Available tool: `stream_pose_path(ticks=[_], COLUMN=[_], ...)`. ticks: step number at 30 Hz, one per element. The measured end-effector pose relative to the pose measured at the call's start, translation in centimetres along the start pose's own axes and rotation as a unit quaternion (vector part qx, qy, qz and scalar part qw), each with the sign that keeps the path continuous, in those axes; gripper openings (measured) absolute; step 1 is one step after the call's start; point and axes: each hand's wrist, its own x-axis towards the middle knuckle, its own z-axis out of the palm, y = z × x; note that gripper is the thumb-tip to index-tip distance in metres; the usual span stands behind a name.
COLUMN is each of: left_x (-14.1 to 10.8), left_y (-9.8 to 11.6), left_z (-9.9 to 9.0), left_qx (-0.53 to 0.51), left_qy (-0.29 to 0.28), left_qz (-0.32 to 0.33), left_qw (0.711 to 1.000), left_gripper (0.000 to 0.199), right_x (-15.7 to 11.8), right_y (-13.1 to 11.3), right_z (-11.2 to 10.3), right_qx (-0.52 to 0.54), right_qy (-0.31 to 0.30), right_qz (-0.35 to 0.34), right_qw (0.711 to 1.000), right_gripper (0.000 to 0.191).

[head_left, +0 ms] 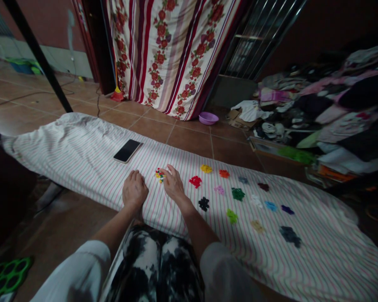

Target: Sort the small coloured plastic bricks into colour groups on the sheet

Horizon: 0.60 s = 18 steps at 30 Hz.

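My right hand (174, 185) reaches over a small mixed pile (159, 175) of tiny red, yellow, green and white pieces, its fingertips bent down at the pile's right side. Whatever sits between those fingertips is too small to make out. To the left, my left hand (135, 188) rests on the striped cloth (91, 167) with its fingers curled in; nothing shows in it. Single-colour piles lie right of my right hand, among them red pieces (195, 181), yellow pieces (206, 168), black pieces (203, 204), pink pieces (219, 190) and dark green pieces (238, 193).
A phone (127, 151) lies beyond my left hand. Farther right are lime pieces (232, 216), tan pieces (257, 226), light blue pieces (271, 206) and dark grey pieces (290, 236). A purple basin (208, 118) stands on the floor past the cloth, near heaped clothes (321, 96).
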Motion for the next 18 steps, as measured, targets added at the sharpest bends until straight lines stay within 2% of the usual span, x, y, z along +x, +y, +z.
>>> stream_pose_path(ticks=[4, 14, 18], left_x=[0.0, 0.0, 0.0], left_y=[0.0, 0.1, 0.1], left_z=[0.0, -0.1, -0.1], left_qx=[-0.013, -0.003, 0.003], left_qy=[0.003, 0.000, -0.004], left_qz=[-0.003, -0.007, -0.007], left_qw=[1.000, 1.000, 1.000], left_gripper=[0.033, 0.032, 0.033], right_x=[0.1, 0.2, 0.1], right_y=[-0.4, 1.0, 0.9], right_z=[0.2, 0.6, 0.4], right_qx=[-0.013, 0.082, 0.081], right_qy=[-0.007, 0.065, 0.064], right_qz=[-0.010, 0.012, 0.017], right_qw=[1.000, 0.994, 0.994], right_gripper=[0.040, 0.029, 0.027])
